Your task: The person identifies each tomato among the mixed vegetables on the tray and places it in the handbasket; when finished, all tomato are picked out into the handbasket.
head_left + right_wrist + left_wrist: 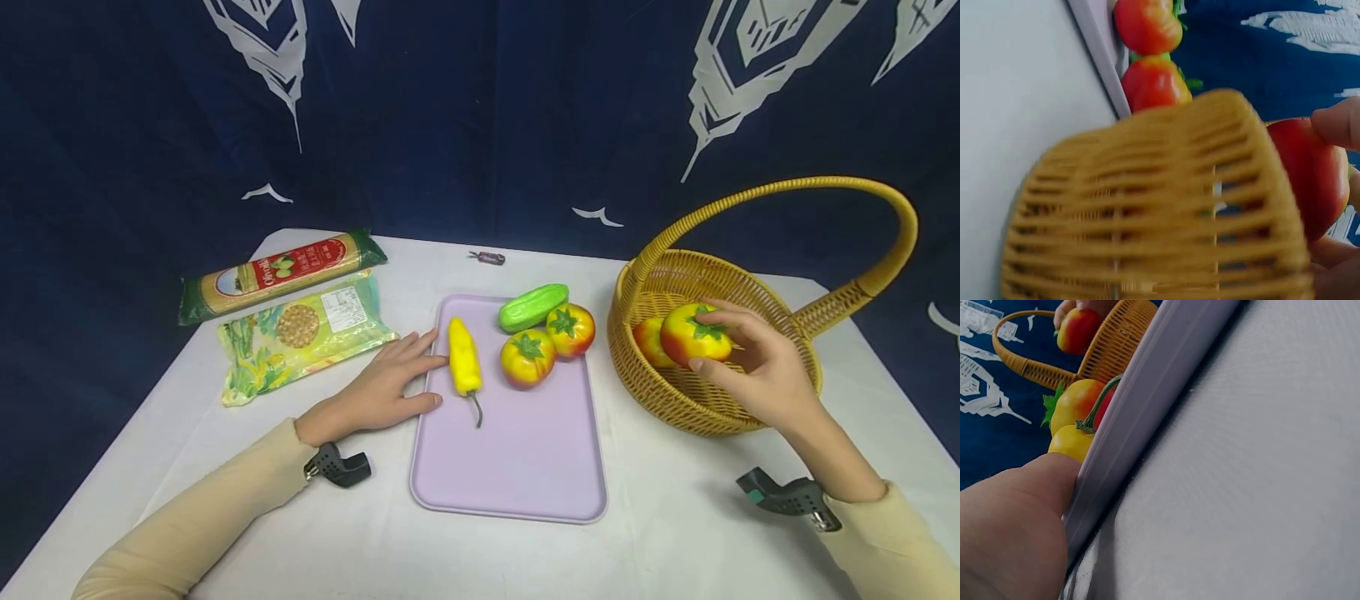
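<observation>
In the head view, the right hand (pixel 761 367) grips a red-and-yellow tomato (pixel 692 335) between thumb and bent fingers, spread only by the fruit's breadth. The fruit sits at their tips, right of the lilac tray (pixel 517 467), over the wicker basket (pixel 656 398). Its leafy cap faces up, tilted toward the fingers; the shape is nearly round, so a long axis is hard to tell. A second fruit (pixel 651 342) lies in the basket, right of the tray. The left hand (pixel 386 385) rests at the tray's left edge, fingers spread and gripping nothing, one fingertip at the yellow pepper (pixel 463 362). The pepper lies along the tray's length, stem toward the near edge. A cucumber (pixel 533 307) and two more tomatoes (pixel 527 358) (pixel 571 330) sit at the tray's far right. Only this view shows two food packets (pixel 283 277) (pixel 307 329) left of the tray.

The left wrist view, turned on its side, shows what the head view cannot settle: the gripped tomato is above the basket's rim. The pepper's stem arches at the tray's rim.

The right wrist view shows the tomato's red flank, partly behind the basket's slats, with the fingers against it.
</observation>
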